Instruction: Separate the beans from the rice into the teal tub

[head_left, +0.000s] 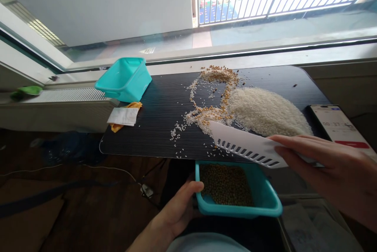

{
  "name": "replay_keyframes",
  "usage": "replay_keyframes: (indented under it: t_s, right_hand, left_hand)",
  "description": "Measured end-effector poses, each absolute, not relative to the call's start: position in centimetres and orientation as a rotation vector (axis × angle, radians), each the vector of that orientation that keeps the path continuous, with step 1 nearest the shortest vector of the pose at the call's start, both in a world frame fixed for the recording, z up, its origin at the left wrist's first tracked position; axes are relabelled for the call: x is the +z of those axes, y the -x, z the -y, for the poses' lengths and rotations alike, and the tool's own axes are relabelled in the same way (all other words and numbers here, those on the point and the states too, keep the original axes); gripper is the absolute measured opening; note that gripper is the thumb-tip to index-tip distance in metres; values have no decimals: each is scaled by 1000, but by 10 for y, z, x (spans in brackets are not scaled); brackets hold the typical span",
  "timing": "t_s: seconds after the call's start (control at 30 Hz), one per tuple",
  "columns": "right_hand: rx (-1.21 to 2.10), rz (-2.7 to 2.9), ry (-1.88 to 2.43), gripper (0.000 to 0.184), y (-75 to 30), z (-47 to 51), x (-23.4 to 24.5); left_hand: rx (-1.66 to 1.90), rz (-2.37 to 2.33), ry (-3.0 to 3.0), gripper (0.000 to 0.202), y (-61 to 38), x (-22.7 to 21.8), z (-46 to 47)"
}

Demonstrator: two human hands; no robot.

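Observation:
My right hand (pixel 330 169) grips a white slotted plastic scraper (pixel 244 144), its edge resting on the black table (pixel 165 102) beside a mix of white rice and yellow-brown beans (pixel 218 106). A big heap of white rice (pixel 265 112) lies just behind the scraper. My left hand (pixel 179 208) holds a teal tub (pixel 262 201) by its left rim, below the table's front edge. The tub has brown beans (pixel 225 185) in it.
A second teal tub (pixel 125 79) stands tilted at the table's far left corner, with a white paper packet (pixel 123 116) and an orange scrap next to it. A phone (pixel 341 126) with a timer lies at the right edge. Window and radiator lie behind.

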State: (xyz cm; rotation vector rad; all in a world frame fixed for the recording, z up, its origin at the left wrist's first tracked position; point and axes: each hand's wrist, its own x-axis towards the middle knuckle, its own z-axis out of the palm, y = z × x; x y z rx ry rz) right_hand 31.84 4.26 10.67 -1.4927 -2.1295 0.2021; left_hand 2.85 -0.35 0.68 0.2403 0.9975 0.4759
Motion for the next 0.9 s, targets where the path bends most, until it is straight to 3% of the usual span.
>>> replay_keyframes:
  t_s: [0.43, 0.67, 0.9]
  right_hand:
    - [187, 2208, 1354, 23, -314, -46, 110]
    - [177, 2155, 1416, 21, -313, -43, 111]
    - [393, 2017, 1523, 26, -300, -46, 102]
  left_hand:
    - [486, -1020, -221, 67, -27, 5, 3]
    - [490, -1031, -227, 60, -26, 8, 3]
    - [485, -1044, -216, 63, -25, 5, 3]
